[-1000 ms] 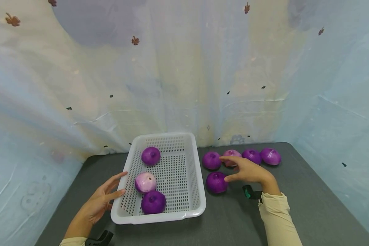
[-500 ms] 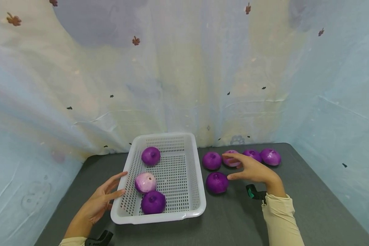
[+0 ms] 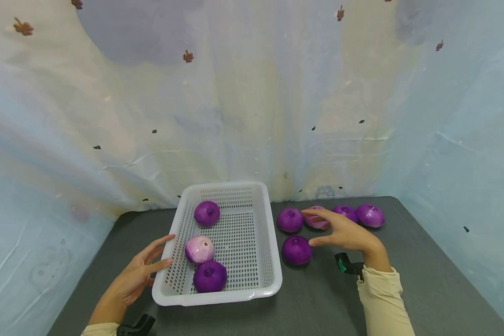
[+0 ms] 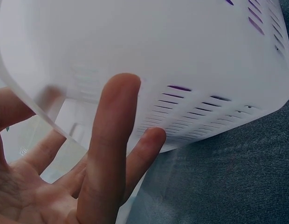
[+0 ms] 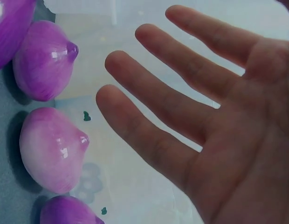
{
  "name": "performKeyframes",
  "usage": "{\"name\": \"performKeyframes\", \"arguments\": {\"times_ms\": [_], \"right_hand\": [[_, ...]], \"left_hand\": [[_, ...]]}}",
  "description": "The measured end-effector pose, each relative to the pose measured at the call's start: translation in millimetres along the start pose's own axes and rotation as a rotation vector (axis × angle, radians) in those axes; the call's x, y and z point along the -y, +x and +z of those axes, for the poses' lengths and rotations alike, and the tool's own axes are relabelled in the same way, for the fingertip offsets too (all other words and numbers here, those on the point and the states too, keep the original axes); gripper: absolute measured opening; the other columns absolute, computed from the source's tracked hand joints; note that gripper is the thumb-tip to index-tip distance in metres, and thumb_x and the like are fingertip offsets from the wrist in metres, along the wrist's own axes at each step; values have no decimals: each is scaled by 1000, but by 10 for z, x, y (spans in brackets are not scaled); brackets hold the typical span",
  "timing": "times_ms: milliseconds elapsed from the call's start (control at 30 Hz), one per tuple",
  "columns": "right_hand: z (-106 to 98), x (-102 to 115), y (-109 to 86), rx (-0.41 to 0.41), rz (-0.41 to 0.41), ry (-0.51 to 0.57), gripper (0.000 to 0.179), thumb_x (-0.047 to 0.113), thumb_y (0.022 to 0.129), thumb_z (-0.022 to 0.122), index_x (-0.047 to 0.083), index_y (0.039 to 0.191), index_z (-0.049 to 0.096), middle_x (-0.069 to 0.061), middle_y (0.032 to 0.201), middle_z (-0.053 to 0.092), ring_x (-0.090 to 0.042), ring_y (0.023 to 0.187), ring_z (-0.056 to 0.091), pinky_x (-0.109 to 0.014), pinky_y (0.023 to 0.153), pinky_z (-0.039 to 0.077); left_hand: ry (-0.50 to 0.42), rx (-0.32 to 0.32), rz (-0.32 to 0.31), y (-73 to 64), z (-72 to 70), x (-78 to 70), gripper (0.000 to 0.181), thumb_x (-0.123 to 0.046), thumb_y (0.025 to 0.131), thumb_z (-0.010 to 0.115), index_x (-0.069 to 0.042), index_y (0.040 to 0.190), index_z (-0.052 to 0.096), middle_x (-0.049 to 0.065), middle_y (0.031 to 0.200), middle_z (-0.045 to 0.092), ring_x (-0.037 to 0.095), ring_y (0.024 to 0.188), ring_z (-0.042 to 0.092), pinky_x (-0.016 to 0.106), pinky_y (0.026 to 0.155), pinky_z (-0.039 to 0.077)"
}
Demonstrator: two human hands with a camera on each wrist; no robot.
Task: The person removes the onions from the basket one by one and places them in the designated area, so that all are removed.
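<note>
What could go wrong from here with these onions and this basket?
The right grip is close by the nearest onion outside the basket; a careless brush might send that round thing rolling over the table.

The left grip is at the basket's side; a push could shift or tip it.

With wide bare floor beside it, the pale onion could roll if the basket tilts.

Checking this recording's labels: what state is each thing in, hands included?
basket: upright, partly filled
basket onions: three, whole
other onions: five, whole, on the table
left hand: fingers spread, at basket's side
right hand: fingers spread, holding nothing
curtain: hanging, creased
</note>
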State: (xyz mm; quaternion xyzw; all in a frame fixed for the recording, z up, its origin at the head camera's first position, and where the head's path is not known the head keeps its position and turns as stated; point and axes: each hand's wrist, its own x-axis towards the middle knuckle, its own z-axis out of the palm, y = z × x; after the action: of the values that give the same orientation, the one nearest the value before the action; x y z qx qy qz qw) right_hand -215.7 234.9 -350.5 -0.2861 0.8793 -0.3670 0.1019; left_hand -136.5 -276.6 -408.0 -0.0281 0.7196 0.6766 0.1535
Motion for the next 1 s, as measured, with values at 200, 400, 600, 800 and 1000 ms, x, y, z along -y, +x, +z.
{"name": "performKeyframes", "arguments": {"times_ms": [200,400,600,800,1000], "right_hand": [[23,89,9,-3,-34,-21,75,37,86,78,20,150,44,-11,147,51,-37,129,55,-54,102,48],[101,205,97,9,-74,-34,74,37,84,79,21,149,46,-5,149,50,-26,126,55,-47,104,48],[182,386,197,34,-119,-68,77,41,82,80,21,148,46,0,151,49,-25,133,51,-49,109,44],[186,661,345,65,-171,-57,81,40,80,82,21,149,45,1,151,48,-25,141,44,-53,113,38],[250,971,577,127,-264,-67,79,31,81,83,19,149,45,-3,148,52,-26,131,54,-51,108,44]], "left_hand": [[-11,-8,-2,1,6,8,69,-19,99,62,-24,157,25,19,161,21,28,115,61,57,80,57],[0,-21,-4,1,-4,6,69,-20,98,63,-24,157,26,18,163,20,29,116,61,57,80,58],[9,-29,-14,-10,7,7,69,-22,99,62,-25,157,26,18,162,19,30,117,59,56,80,57],[12,-19,-8,-17,3,-2,68,-21,99,62,-24,157,27,18,162,20,29,117,59,56,81,57],[16,-17,-2,-12,19,-15,68,-21,99,62,-24,157,27,18,161,21,29,118,58,56,81,57]]}}
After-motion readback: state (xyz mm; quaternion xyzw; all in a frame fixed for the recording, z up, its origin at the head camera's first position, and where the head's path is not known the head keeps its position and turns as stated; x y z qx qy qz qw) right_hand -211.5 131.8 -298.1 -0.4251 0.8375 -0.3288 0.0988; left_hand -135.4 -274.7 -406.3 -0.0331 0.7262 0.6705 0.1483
